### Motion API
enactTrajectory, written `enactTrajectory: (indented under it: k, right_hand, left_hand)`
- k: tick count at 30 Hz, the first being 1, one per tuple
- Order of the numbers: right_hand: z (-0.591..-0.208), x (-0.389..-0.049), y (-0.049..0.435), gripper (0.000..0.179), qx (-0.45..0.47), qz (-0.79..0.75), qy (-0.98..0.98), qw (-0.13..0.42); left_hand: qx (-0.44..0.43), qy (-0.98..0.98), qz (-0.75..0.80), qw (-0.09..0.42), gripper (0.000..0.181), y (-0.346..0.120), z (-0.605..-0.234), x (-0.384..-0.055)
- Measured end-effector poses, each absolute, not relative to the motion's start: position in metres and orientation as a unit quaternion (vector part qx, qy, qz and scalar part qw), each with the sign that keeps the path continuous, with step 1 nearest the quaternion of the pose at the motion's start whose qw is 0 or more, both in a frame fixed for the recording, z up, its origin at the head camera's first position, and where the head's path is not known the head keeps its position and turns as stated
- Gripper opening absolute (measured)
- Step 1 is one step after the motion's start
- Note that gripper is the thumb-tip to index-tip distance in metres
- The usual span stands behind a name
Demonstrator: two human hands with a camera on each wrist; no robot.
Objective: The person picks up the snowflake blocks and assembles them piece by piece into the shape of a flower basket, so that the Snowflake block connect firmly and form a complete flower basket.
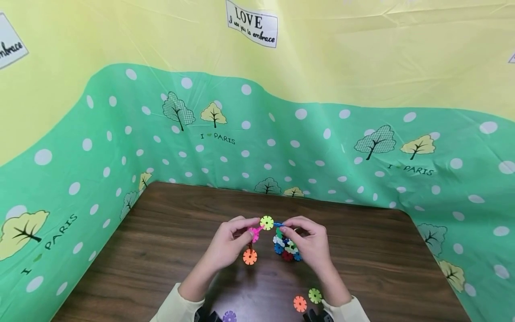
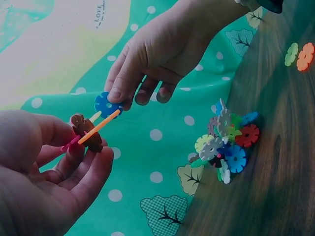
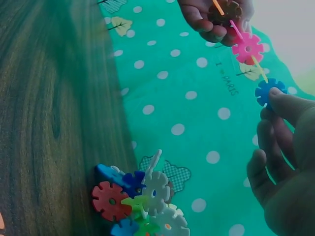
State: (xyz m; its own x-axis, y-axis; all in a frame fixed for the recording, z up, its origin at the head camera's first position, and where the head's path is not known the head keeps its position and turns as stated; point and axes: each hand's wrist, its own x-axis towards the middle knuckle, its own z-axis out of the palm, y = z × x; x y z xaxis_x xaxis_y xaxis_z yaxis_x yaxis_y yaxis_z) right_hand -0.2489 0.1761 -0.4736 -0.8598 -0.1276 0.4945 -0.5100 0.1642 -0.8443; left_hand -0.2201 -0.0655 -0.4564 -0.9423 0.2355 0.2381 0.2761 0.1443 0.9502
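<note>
A short chain of slotted plastic snowflake discs is stretched between the two hands. My left hand grips its left part, around a pink disc and a brown disc; which one the fingertips press is partly hidden. An orange disc hangs at that end. Between the hands, a yellow disc faces the head camera. Thumb and index finger of my right hand pinch a blue disc, which meets the yellow one edge-on.
On the wooden table, a cluster of joined multicoloured discs sits below the right hand. Nearer the front lie a loose orange disc, a green disc and a purple disc. A patterned cloth hangs behind the table.
</note>
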Motion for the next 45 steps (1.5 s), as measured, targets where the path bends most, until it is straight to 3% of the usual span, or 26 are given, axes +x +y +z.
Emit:
enactTrajectory:
  k: [9,17,24,33,41,45]
  right_hand:
    - [-0.477,-0.250,0.179,0.011,0.249,0.574,-0.761,0.172]
    - [-0.484,-0.255,0.180,0.024,0.309,0.561,-0.735,0.223]
    - [-0.465,-0.247,0.176,0.025,0.333,0.588,-0.697,0.239]
    - [-0.456,-0.243,0.174,0.027,0.361,0.559,-0.704,0.249]
    - [-0.454,-0.240,0.168,0.016,0.330,0.525,-0.742,0.255]
    - [-0.454,-0.237,0.165,0.017,0.326,0.528,-0.741,0.258]
  left_hand:
    - [-0.209,-0.753,-0.624,0.013,0.033,-0.065,-0.458,-0.220]
    - [-0.250,-0.719,-0.648,-0.010,0.032,-0.066,-0.461,-0.220]
    - [-0.240,-0.702,-0.668,-0.057,0.029,-0.062,-0.462,-0.221]
    - [-0.243,-0.707,-0.662,-0.054,0.028,-0.062,-0.462,-0.219]
    - [-0.157,-0.673,-0.715,-0.105,0.030,-0.058,-0.460,-0.220]
    - [-0.121,-0.667,-0.728,-0.100,0.024,-0.057,-0.462,-0.221]
